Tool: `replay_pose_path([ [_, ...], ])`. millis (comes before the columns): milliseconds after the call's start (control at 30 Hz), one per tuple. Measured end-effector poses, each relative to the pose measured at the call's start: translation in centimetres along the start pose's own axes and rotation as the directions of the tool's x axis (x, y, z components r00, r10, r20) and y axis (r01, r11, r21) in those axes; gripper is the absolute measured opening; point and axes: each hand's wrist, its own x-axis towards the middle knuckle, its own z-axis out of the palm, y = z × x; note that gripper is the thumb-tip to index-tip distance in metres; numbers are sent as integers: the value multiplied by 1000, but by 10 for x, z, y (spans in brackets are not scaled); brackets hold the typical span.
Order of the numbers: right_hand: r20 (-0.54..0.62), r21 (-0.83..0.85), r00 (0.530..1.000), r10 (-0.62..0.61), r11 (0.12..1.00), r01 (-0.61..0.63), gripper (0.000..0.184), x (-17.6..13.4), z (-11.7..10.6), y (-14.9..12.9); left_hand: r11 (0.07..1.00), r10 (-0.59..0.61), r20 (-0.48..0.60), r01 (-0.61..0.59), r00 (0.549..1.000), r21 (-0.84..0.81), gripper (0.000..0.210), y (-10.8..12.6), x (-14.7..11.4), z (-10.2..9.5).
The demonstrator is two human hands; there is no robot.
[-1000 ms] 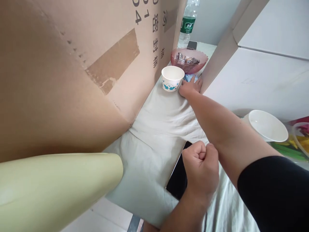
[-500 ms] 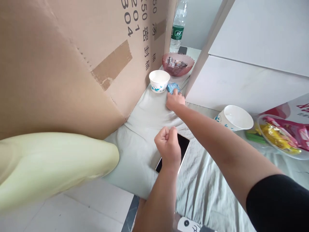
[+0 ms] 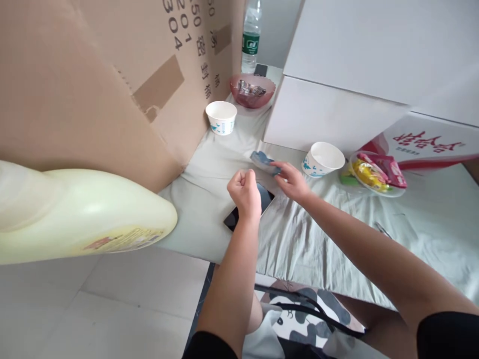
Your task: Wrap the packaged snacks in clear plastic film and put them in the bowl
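My right hand (image 3: 293, 182) pinches a small blue wrapped packet (image 3: 264, 162), blurred by motion, just above the cloth. My left hand (image 3: 246, 192) is a fist, with nothing seen in it, over a dark tablet or large phone (image 3: 266, 198) lying on the cloth. A white paper bowl with blue print (image 3: 221, 118) stands beyond the hands by the cardboard box. Closer to my right hand is a second white paper bowl (image 3: 324, 158). Farther back, a pink translucent bowl (image 3: 253, 92) holds several dark wrapped packets.
A big cardboard box (image 3: 112, 119) rises on the left, with a pale yellow-green bottle (image 3: 112, 212) before it. White boxes (image 3: 329, 117) form a wall behind. On the right sits a clear bowl (image 3: 392, 193) of colourful snack packets. A water bottle (image 3: 250, 42) stands far back.
My right hand has drawn the blue packet back from beside the far paper bowl toward my left hand. My left hand stays a fist over the device. The view has shifted right.
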Motion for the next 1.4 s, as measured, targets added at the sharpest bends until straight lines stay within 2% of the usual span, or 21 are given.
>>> replay_pose_path([
  [67,-158,127,962,222,971,-203,41,-24,-13,8,1000,-3,26,3,1000,-3,47,-1,-3,3],
  [100,-217,176,922,321,942,-286,40,-37,-19,11,1000,-6,43,6,999,5,48,-2,-5,5],
  [167,-301,243,846,441,893,-379,37,-66,-31,17,999,-7,80,4,997,42,49,-5,-9,8],
  [200,-320,260,824,468,879,-399,35,-80,-37,21,998,0,103,-7,995,68,49,-7,-12,10],
  [267,-337,256,812,476,877,-407,34,-109,-53,29,988,44,154,-66,987,139,49,-11,-18,14],
  [367,-442,98,829,343,937,-336,32,-144,-79,42,940,116,308,-205,944,275,49,-19,-31,22],
  [433,-514,-56,831,212,959,-279,28,-162,-95,49,880,106,490,-311,865,359,47,-25,-43,29],
  [533,-537,-198,839,92,953,-231,22,-180,-111,53,741,24,749,-515,662,431,37,-38,-63,36],
  [567,-549,-233,834,65,946,-227,20,-186,-116,52,676,-12,797,-582,604,452,29,-43,-69,37],
  [600,-565,-264,824,45,936,-232,19,-190,-120,51,606,-52,823,-637,566,477,19,-47,-75,38],
  [633,-580,-290,814,36,925,-247,18,-195,-125,50,535,-95,831,-676,548,507,14,-52,-79,38],
  [700,-583,-315,810,64,901,-298,21,-204,-138,50,413,-191,815,-709,547,572,26,-59,-86,37],
  [767,-556,-325,820,135,872,-365,27,-216,-153,57,333,-239,780,-706,578,625,32,-65,-91,37],
  [833,-539,-347,814,217,823,-449,34,-229,-168,72,257,-204,744,-699,636,668,34,-68,-95,40],
  [900,-536,-367,787,304,756,-542,37,-240,-180,93,182,-144,712,-688,688,702,34,-71,-98,44],
  [967,-504,-373,773,385,710,-597,34,-245,-189,112,156,-141,699,-681,701,715,32,-73,-99,47],
  [1033,-459,-343,779,427,724,-598,29,-242,-193,121,220,-159,712,-679,684,701,28,-74,-101,49],
  [1167,-462,-96,777,428,847,-523,31,-227,-191,107,488,-60,761,-646,646,587,29,-78,-103,47],
  [1267,-406,107,772,489,864,-491,41,-216,-179,83,628,-23,727,-555,687,545,36,-86,-102,46],
  [1333,-313,157,805,504,864,-479,43,-209,-169,70,701,-48,680,-460,731,544,39,-92,-101,45],
  [1400,-220,156,845,487,873,-462,41,-204,-162,62,764,-87,651,-368,754,529,40,-97,-99,45],
])
